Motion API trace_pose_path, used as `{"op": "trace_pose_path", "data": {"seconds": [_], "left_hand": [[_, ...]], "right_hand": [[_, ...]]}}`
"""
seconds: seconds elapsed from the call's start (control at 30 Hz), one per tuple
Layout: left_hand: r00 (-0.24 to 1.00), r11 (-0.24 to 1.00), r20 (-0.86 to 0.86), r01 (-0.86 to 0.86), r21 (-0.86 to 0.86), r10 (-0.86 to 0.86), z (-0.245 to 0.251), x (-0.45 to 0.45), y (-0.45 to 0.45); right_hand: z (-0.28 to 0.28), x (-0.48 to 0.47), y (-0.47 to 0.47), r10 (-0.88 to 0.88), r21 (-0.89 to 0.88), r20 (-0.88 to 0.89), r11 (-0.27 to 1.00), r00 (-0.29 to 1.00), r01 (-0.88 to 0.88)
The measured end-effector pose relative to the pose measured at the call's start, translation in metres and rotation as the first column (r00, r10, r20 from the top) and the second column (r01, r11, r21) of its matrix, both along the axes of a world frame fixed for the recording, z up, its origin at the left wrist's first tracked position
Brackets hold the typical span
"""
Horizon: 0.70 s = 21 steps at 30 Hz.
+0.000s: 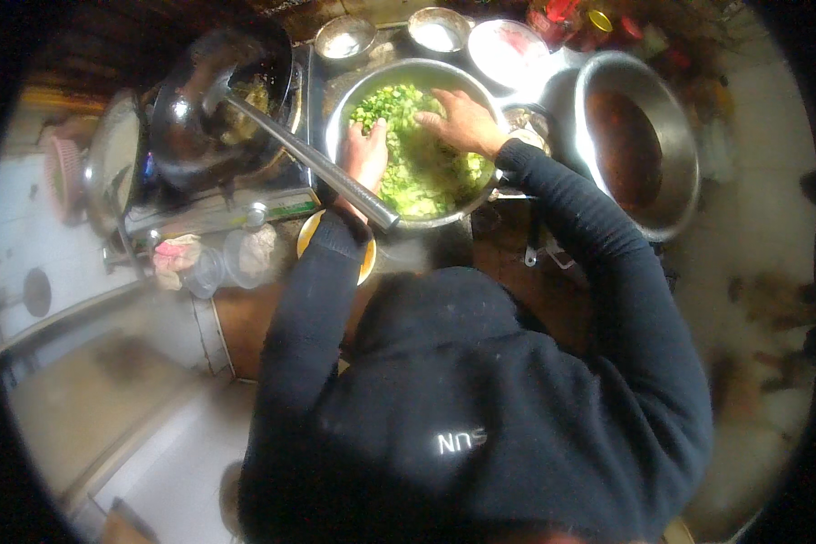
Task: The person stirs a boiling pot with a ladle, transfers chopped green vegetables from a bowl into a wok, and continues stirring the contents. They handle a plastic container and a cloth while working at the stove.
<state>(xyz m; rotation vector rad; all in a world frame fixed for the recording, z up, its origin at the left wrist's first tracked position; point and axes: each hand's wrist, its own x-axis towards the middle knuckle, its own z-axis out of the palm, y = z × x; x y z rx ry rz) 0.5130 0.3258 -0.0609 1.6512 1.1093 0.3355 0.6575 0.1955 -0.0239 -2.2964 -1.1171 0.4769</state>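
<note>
A round metal basin (472,73) holds chopped green vegetables (418,180), with darker green pieces at its far left side. Inside the basin's left side, my left hand (367,156) touches the greens, its fingertips among the pieces. My right hand (466,122) is spread over the greens at the right side, thumb and fingers apart. Whether either hand grips any pieces cannot be told. A metal handle (313,160) reaches from a dark wok (183,146) across the basin's near left rim, passing over my left wrist.
To the right stands a large metal bowl (683,156) with reddish-brown contents. Two small bowls (345,37) and a white plate (506,54) stand behind the basin. A yellow-rimmed dish (306,234) is under my left forearm. Clear plastic containers (207,272) and cloths (177,255) lie at left.
</note>
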Motion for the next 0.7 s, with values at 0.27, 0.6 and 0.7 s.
{"op": "trace_pose_path", "data": {"seconds": [0.27, 0.6, 0.7], "left_hand": [[0.998, 0.998, -0.032, -0.054, -0.029, 0.053, -0.002, 0.03, 0.003], [0.825, 0.68, 0.418, 0.057, -0.731, 0.38, 0.026, 0.02, -0.002], [0.755, 0.761, 0.571, 0.151, -0.631, 0.324, 0.058, 0.008, -0.016]], "right_hand": [[-0.03, -0.002, 0.048, 0.009, 0.111, -0.599, 0.991, 0.8, 0.072], [0.023, -0.07, 0.029, -0.09, 0.366, 0.05, 0.928, 0.995, 0.066], [0.042, -0.085, 0.018, -0.049, 0.379, 0.21, 0.925, 0.977, -0.035]]}}
